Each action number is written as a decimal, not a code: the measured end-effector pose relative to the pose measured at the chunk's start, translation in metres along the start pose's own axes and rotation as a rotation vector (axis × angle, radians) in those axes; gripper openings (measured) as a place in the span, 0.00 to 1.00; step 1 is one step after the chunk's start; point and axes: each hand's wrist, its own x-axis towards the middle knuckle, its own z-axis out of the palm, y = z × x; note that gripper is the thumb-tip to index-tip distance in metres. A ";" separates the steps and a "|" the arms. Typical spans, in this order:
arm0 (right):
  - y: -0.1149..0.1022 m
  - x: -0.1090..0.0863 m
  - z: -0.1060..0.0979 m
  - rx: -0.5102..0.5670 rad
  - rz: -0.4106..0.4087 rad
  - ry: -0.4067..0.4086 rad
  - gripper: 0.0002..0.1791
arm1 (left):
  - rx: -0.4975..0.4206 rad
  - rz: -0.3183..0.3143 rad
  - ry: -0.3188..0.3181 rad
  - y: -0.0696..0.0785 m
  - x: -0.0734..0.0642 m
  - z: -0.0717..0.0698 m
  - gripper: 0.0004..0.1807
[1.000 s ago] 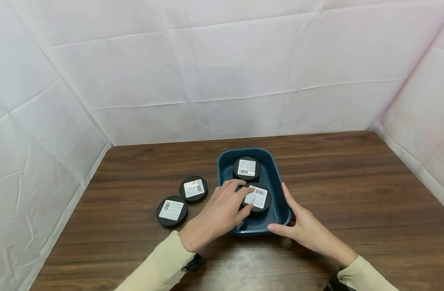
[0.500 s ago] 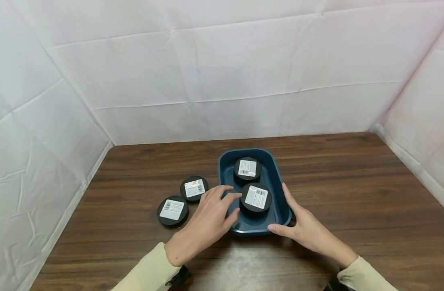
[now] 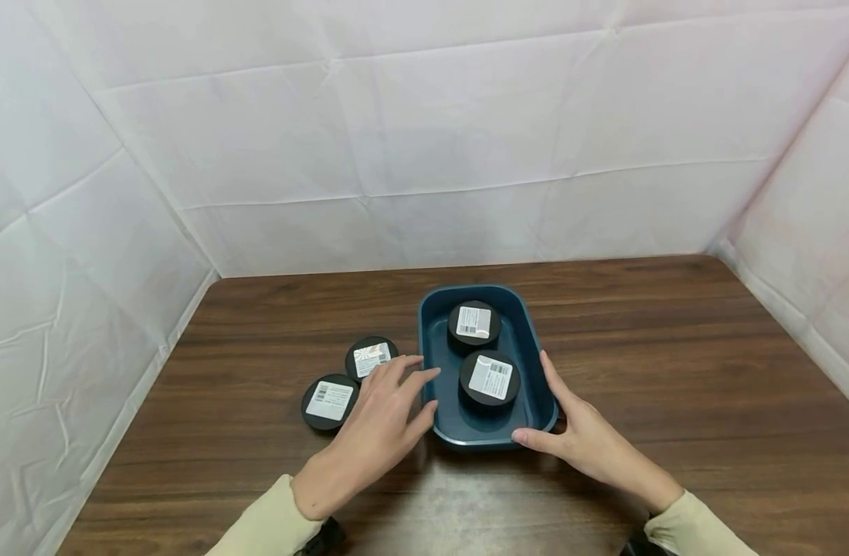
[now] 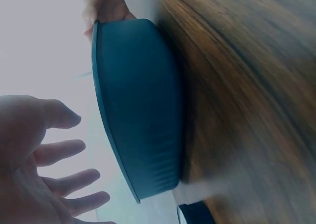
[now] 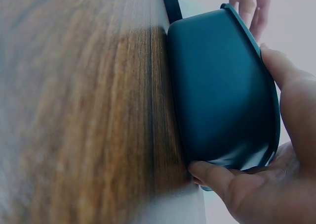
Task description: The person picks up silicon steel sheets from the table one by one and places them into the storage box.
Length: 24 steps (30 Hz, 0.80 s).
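Note:
A dark blue rectangular tray sits on the wooden table. Inside it lie two thick black discs with white labels, one at the far end and one nearer. My right hand holds the tray's near right corner, thumb at the front rim and fingers along the right side. The left hand hovers at the tray's left rim with spread fingers and nothing in them. Left of the tray, two similar discs rest on the table: one partly behind the left hand, another beside the wrist.
The brown wooden table extends on both sides of the tray. White sheeting stands behind its far edge and along the left and right sides.
My left hand has drawn back leftward from the nearer disc, out over the tray's left rim, leaving the disc in the tray. The right hand stays at the corner.

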 end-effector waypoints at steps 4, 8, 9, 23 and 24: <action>0.000 0.000 0.000 0.001 -0.001 0.001 0.61 | -0.002 -0.020 -0.002 -0.004 -0.004 -0.001 0.21; 0.000 0.000 0.000 0.001 -0.005 0.002 0.61 | 0.018 -0.035 0.000 -0.007 -0.009 -0.002 0.23; 0.000 0.000 0.000 0.003 -0.007 0.002 0.61 | 0.024 -0.041 0.002 -0.008 -0.010 -0.003 0.23; 0.002 0.000 0.001 0.004 -0.016 0.004 0.61 | 0.121 -0.135 0.036 -0.028 -0.029 -0.010 0.25; 0.002 0.000 0.001 0.005 -0.017 0.004 0.61 | 0.126 -0.141 0.039 -0.030 -0.030 -0.010 0.25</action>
